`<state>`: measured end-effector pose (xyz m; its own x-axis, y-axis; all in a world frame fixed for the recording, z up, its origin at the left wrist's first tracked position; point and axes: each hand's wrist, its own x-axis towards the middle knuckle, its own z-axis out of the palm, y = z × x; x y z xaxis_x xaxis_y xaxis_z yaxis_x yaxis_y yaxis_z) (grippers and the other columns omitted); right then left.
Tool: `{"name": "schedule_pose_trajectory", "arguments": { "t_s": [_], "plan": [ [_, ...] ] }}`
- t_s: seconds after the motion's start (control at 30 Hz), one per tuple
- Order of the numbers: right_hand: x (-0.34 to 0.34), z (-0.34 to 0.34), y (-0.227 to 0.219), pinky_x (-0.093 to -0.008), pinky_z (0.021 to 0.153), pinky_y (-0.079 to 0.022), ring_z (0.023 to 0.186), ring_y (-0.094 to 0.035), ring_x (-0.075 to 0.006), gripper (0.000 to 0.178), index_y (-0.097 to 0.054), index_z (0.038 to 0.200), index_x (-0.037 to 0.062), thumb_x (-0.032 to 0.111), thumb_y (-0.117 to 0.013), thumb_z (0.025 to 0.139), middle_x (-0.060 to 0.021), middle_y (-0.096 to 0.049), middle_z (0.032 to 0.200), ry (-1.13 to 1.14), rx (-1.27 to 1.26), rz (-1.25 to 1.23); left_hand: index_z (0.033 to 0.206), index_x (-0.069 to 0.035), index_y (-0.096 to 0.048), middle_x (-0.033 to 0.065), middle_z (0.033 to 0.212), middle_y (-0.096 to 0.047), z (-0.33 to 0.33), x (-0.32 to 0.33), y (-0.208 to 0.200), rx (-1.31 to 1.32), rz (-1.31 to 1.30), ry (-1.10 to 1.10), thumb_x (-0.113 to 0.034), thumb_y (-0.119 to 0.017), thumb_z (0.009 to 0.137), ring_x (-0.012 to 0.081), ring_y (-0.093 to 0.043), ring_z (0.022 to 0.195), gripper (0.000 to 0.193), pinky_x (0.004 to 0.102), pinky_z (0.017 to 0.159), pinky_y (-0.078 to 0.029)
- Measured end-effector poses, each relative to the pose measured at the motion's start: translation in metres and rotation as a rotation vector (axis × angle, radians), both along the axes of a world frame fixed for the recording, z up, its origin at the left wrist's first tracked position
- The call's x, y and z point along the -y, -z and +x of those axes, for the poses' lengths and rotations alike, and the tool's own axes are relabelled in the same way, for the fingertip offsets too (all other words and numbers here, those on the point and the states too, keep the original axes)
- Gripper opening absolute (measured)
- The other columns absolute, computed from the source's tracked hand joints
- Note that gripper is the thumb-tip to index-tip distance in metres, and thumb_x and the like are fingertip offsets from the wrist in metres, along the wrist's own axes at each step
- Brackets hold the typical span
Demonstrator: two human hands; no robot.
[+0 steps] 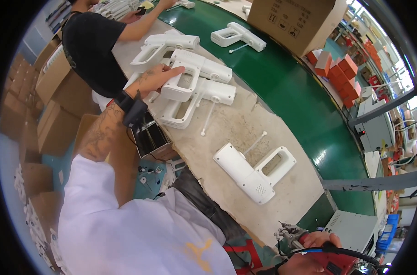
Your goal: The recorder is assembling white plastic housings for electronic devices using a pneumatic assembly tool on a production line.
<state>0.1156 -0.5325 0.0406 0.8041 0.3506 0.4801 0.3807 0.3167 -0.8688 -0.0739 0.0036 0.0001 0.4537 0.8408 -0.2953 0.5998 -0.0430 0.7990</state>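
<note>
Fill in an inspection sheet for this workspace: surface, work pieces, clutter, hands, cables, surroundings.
Surface: pale worktop, stained and chipped along its edge; green surface beside it.
Work pieces: white gun-shaped units; several clustered by the left hand, one lying apart, another on the green surface.
Clutter: small parts on the floor.
Hands: left grips a clustered unit at its handle; right hand holds a red tool, partly hidden.
Cables: black cable arching across the red tool.
Surroundings: co-worker in a black shirt; cartons left; orange-red boxes right.
</note>
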Motion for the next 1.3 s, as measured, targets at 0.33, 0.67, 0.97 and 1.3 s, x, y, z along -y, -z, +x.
{"name": "schedule_pose_trajectory", "arguments": {
  "t_s": [0.33,0.67,0.97,1.3],
  "plan": [
    [-0.036,-0.013,-0.013,-0.0304,0.055,-0.036,0.059,-0.045,-0.0185,0.085,-0.048,0.128,-0.0078,0.067,-0.048,0.088,-0.0088,-0.049,0.068,0.125,-0.067,0.230,0.113,0.000,-0.059,0.0069,0.089,-0.059,0.010,0.067,-0.039,0.309,0.911,0.068,-0.020,-0.073,0.091,0.0150,-0.055,0.082,0.032,0.0288,0.074,-0.046],
    [-0.046,-0.021,-0.036,-0.0283,0.058,-0.036,0.061,-0.048,-0.0135,0.079,-0.055,0.123,-0.0022,0.064,-0.070,0.084,-0.0021,-0.051,0.074,-0.255,0.026,0.150,0.154,-0.021,-0.035,0.0092,0.144,-0.043,0.101,0.263,0.057,0.148,0.890,1.199,-0.045,-0.076,0.079,0.0412,-0.042,0.129,0.090,0.0518,0.112,-0.035],
    [-0.070,-0.016,-0.020,-0.0290,0.058,-0.039,0.062,-0.051,-0.0147,0.067,-0.052,0.122,0.0025,0.056,-0.072,0.087,-0.0035,-0.053,0.076,-0.348,0.012,0.089,0.152,-0.020,-0.038,0.0074,0.124,-0.049,0.110,0.269,0.080,0.006,1.033,1.200,-0.047,-0.074,0.080,0.0280,-0.049,0.100,0.084,0.0457,0.091,-0.044],
    [-0.087,-0.005,0.000,-0.0285,0.055,-0.039,0.062,-0.051,-0.0148,0.069,-0.054,0.116,0.0011,0.062,-0.069,0.087,-0.0038,-0.052,0.076,-0.339,0.014,0.114,0.149,-0.021,-0.042,0.0065,0.123,-0.049,0.111,0.267,0.079,0.036,1.030,1.183,-0.043,-0.072,0.082,0.0281,-0.052,0.101,0.077,0.0443,0.090,-0.046]
  ]
}}
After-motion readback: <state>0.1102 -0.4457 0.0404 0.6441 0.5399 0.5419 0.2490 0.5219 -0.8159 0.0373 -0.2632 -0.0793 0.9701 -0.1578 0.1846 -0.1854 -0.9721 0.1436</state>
